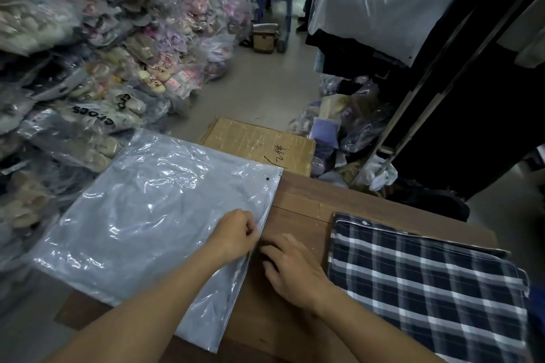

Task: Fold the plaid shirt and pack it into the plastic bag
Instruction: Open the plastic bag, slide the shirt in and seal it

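A large clear plastic bag [153, 215] lies flat on the left half of the wooden table [303, 200], its right edge running diagonally. My left hand [236, 234] pinches that right edge with closed fingers. My right hand [292, 268] rests just beside it on the table, fingertips curled at the same bag edge; whether they grip the film I cannot tell. The plaid shirt [427, 283], navy with white checks, lies folded flat on the table's right side, apart from both hands.
A taped cardboard box [259, 141] stands beyond the table's far edge. Heaps of bagged shoes [88, 82] fill the left side. Dark garments hang on a rack [442, 68] at right, with bagged goods [345, 127] below. A person stands far back in the aisle.
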Demonstrator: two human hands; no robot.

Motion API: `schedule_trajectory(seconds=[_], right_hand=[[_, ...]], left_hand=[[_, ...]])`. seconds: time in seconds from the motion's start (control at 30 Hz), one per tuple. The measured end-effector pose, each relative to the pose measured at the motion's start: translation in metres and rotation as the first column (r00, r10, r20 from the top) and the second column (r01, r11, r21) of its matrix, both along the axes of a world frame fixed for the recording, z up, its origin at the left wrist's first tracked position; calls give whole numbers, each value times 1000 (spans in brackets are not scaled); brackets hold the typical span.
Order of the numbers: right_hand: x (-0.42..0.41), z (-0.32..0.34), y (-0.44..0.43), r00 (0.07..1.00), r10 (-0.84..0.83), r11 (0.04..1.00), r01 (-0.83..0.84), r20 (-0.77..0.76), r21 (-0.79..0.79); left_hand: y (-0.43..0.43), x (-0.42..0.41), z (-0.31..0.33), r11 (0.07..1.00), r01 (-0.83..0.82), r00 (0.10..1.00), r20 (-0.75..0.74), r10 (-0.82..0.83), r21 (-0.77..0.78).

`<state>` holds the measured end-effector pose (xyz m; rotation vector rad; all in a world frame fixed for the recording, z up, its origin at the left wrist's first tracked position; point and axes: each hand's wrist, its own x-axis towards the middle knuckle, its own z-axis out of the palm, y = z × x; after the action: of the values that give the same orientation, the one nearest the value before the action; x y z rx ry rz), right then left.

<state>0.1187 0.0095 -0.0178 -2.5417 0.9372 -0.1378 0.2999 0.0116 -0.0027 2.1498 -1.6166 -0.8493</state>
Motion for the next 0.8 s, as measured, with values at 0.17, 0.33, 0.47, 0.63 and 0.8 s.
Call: schedule_trajectory(seconds=[0.17,0.33,0.47,0.63,0.8], right_hand=[[11,-1,-10,997,67,993,-69,-29,-96],[15,4,-19,989,44,997,-51,-139,-50],[12,2,-21,952,32,999,-30,-304,13],[9,2,-22,946,19,999,-9,-324,34],[11,3,-24,937,32,999,-20,-348,38]], left_hand=[[-1,-9,14,997,-67,995,-72,63,-43],[-4,-19,40,991,114,966,240,-93,-73],[3,-21,55,969,229,893,378,-245,86],[-4,-7,99,979,156,867,457,-198,128],[-7,5,150,975,170,860,462,-216,140]])
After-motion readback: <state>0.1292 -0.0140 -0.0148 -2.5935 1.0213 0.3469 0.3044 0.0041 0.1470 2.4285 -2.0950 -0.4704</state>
